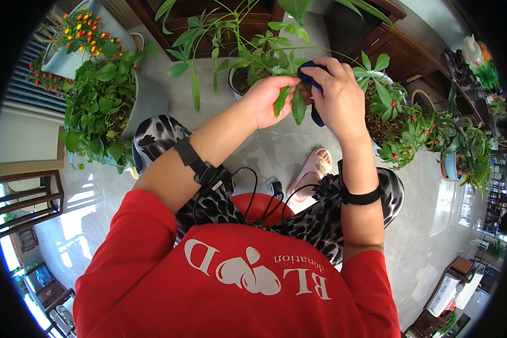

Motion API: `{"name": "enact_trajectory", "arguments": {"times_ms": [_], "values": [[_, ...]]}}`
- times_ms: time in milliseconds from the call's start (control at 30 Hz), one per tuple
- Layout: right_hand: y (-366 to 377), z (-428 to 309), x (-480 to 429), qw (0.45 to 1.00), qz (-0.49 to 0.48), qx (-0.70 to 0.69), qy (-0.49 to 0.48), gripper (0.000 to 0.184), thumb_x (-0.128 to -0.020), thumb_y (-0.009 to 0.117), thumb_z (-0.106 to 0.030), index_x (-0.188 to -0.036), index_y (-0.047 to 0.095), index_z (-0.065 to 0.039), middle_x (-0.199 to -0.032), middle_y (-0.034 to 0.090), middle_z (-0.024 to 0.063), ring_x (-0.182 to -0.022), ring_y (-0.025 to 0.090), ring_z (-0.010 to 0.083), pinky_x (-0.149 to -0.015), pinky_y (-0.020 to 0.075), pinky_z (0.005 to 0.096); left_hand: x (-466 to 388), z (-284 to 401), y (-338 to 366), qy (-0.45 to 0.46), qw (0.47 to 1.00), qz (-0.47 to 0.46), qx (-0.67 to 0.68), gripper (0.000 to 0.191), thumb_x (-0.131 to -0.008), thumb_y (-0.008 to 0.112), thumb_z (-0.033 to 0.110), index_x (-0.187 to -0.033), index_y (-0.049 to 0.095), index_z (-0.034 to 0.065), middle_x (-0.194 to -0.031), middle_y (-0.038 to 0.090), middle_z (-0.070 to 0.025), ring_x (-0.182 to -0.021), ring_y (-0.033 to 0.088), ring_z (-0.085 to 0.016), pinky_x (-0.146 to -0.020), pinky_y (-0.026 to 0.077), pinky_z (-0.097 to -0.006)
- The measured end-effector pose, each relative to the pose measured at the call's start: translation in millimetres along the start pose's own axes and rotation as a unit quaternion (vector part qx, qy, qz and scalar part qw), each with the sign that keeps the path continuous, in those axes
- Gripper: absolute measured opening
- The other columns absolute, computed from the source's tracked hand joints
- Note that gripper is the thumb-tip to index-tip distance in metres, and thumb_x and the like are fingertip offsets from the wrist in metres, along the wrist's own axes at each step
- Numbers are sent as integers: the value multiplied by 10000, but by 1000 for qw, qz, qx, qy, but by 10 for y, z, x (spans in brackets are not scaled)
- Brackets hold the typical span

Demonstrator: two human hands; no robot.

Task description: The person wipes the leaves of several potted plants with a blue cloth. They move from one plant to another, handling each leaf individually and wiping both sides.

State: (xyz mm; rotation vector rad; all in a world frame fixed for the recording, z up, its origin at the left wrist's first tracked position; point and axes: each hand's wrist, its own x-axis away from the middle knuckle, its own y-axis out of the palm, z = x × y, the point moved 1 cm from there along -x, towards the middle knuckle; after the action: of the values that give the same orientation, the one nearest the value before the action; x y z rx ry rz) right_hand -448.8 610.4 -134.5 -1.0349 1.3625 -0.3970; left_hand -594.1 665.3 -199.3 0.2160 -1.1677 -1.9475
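A houseplant with long, palmate green leaves point(238, 31) grows from a round pot point(235, 86) in front of me. My left hand point(274, 101), palm up, holds a leaf cluster point(298, 107) whose leaflets hang down over the palm. In my right hand point(340, 91) is a dark blue cloth point(307, 69), folded between thumb and fingers, with one end point(317, 116) dangling below. Both hands meet at the leaf cluster, and the cloth touches or nearly touches it. The left fingertips are partly hidden behind the leaves and the cloth.
Leafy plants in a grey planter point(150, 101) stand left, near a ribbed planter with red and yellow fruits point(82, 31). At right is a potted plant with red berries point(405, 131). Dark wooden cabinets point(401, 55) line the back. Cables point(253, 190) lie over my lap.
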Motion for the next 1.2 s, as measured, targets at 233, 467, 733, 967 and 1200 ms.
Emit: {"name": "enact_trajectory", "arguments": {"times_ms": [233, 467, 733, 967, 1200], "values": [[-147, 219, 2, 992, -18, 57, 110, 312, -758, 692, -42, -1041, 735, -166, -1108, 652, 13, -1018, 620, 262, -828, 549, 378, 47, 24, -13, 3, 1000, -31, 0, 361, -980, 502, 118, -1300, 486, -49, -1283, 587, -179, -1184, 580, -284, -1094, 431, -429], [-92, -82, 12, 998, -25, -50, 22, 341, -769, 682, -11, -1082, 718, -143, -1181, 641, 38, -1065, 612, 278, -899, 523, 376, 34, 32, -121, -7, 999, -38, -5, 348, -982, 521, 131, -1273, 531, -58, -1160, 632, -166, -1096, 614, -280, -1030, 475, -418], [-270, 339, 81, 991, 46, -48, 119, 295, -796, 678, -57, -1080, 721, -127, -1130, 674, 49, -1044, 635, 286, -890, 525, 373, 107, 305, 1, 43, 996, -60, -42, 635, -993, 536, 377, -1384, 417, -109, -1358, 494, -336, -1334, 480, -383, -1143, 391, -445], [-224, 396, 290, 975, 46, -132, 175, 264, -812, 676, -49, -1072, 717, -67, -1064, 690, 115, -967, 670, 314, -864, 524, 365, 190, 502, -58, 16, 1000, -6, -10, 677, -994, 507, 480, -1362, 453, -86, -1344, 535, -298, -1231, 567, -340, -1061, 467, -403], [99, 521, 267, 942, -11, -216, 256, 292, -811, 693, -117, -1095, 719, -57, -1043, 704, 163, -936, 697, 311, -846, 536, 362, 178, 557, -205, 82, 977, 126, -153, 555, -1027, 460, 443, -1291, 565, -34, -1263, 625, -211, -1119, 611, -274, -1048, 450, -387]]}}
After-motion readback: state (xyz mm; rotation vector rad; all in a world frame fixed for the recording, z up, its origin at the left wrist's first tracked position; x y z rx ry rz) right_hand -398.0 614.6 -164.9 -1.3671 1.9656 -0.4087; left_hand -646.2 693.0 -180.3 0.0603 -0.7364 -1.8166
